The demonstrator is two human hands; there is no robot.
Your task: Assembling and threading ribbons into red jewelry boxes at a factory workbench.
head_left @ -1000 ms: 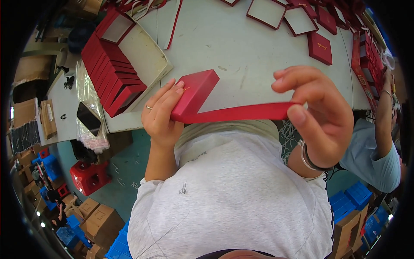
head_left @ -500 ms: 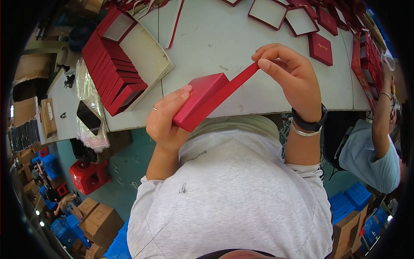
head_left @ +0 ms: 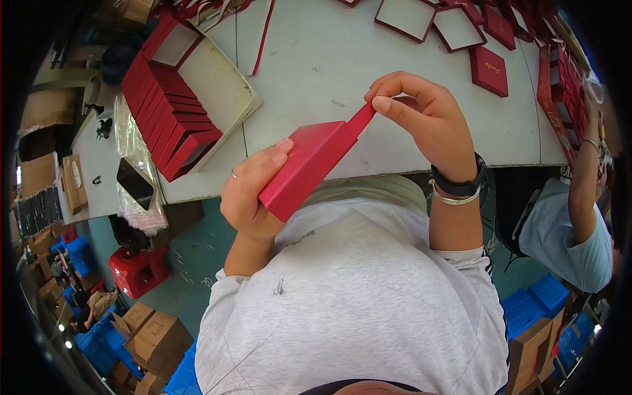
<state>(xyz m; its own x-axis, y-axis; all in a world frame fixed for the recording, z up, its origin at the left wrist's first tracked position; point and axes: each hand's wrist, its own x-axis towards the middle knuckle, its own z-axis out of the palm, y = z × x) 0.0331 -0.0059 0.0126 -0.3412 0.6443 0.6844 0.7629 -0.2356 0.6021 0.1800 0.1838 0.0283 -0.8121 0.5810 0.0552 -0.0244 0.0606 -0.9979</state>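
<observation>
A flat red cardboard box (head_left: 306, 161) is tilted in the air before my chest. My left hand (head_left: 247, 194) is closed round its lower left end, fingertips on the top face and thumb hidden. A red ribbon (head_left: 360, 121) runs along the box's side and sticks out past its far right corner. Between thumb and fingers, my right hand (head_left: 424, 118) pinches the ribbon's free end. How the ribbon lies against the side nearest me is hard to make out.
A cream tray (head_left: 227, 76) at the left holds a row of red boxes (head_left: 164, 108). More box parts (head_left: 405, 18) lie at the back right. A phone (head_left: 135, 183) rests on clear plastic bags at the left. Another person's arm (head_left: 582, 181) shows at the right.
My right hand has moved left and slightly down toward the box. Less of the ribbon stands out beyond the box's corner, and more lies along its side. The box has tilted slightly.
</observation>
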